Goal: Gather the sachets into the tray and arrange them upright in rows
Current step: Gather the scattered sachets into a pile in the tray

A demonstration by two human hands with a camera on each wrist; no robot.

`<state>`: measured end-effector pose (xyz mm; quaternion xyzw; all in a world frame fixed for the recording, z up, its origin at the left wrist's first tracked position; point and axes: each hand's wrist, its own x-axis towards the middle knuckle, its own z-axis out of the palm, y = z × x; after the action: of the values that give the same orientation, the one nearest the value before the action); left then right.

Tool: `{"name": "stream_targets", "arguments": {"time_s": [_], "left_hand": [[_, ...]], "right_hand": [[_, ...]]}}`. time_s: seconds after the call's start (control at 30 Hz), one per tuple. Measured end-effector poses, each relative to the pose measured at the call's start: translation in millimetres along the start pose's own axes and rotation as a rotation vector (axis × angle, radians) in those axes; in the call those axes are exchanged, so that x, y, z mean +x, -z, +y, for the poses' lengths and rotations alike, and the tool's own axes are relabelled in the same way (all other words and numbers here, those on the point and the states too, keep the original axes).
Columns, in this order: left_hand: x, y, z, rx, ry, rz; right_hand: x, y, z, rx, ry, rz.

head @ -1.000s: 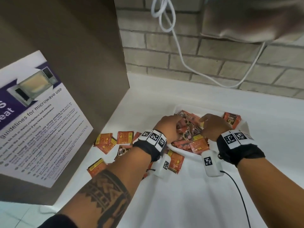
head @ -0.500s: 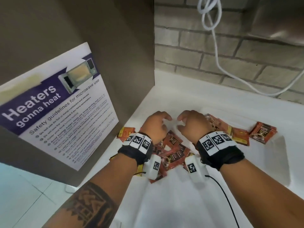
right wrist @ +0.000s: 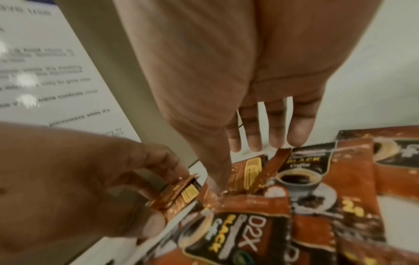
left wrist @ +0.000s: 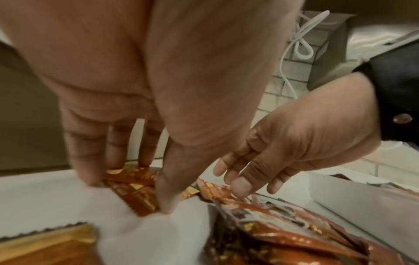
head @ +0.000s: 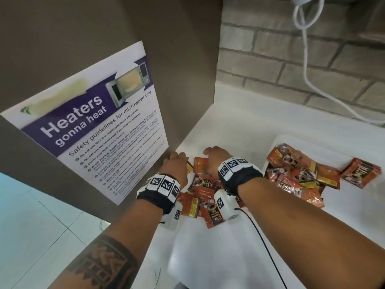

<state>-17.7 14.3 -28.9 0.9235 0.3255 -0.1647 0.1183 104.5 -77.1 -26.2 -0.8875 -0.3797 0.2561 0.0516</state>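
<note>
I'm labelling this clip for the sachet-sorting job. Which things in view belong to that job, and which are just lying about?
Part of the job:
- loose sachets on the counter
- sachets heaped in the tray
- white tray
- left hand, gripping a sachet
- right hand, fingers spread over the loose sachets

Just there:
- microwave safety poster
- white cable
- brick wall

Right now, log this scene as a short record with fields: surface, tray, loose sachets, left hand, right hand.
surface: white countertop, brown cabinet side with a microwave safety poster at left
tray: white rectangular tray holding a jumbled heap of orange-brown coffee sachets, none upright
loose sachets: flat orange-brown sachets on the counter beside the tray
left hand: pinches a small stack of sachets
right hand: fingers spread, thumb touching loose sachets
</note>
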Motion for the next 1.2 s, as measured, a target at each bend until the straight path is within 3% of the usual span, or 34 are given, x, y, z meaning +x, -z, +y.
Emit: {"name": "stream_targets", "arguments": {"time_s": [0.13,0.43,0.8,0.9,1.1,1.2], "left_hand": [[2.7,5.0,-1.6,0.047,-0.064,0.068],[13.7,18.1,-3.9,-0.008,-0.095,-0.033],[17.2,21.1,-2.9,0.137,-0.089,-0.081],[17.9,21.5,-2.2,0.146,-0.093,-0.095],[16.4,22.1,0.4,0.032,-0.023,-0.094],[12.0,28.9,0.1,0.035,-0.053,-0.095]], "right_hand": [[10.3,-9.9,-3.7,-0.059,-0.018,0.081],[19.8,-8.8,-3.8,-0.055,-0.037,0.109],[21.2,-2.8,-1.9,-0.156,-0.153,0.004],[19.3,4.4,-6.1,-0.104,-0.117,0.007],[-2.8,40.8,-4.9,0.135,-0.043,0.209],[-18.7,52.5,-4.3,0.217,0.007,0.206]]}}
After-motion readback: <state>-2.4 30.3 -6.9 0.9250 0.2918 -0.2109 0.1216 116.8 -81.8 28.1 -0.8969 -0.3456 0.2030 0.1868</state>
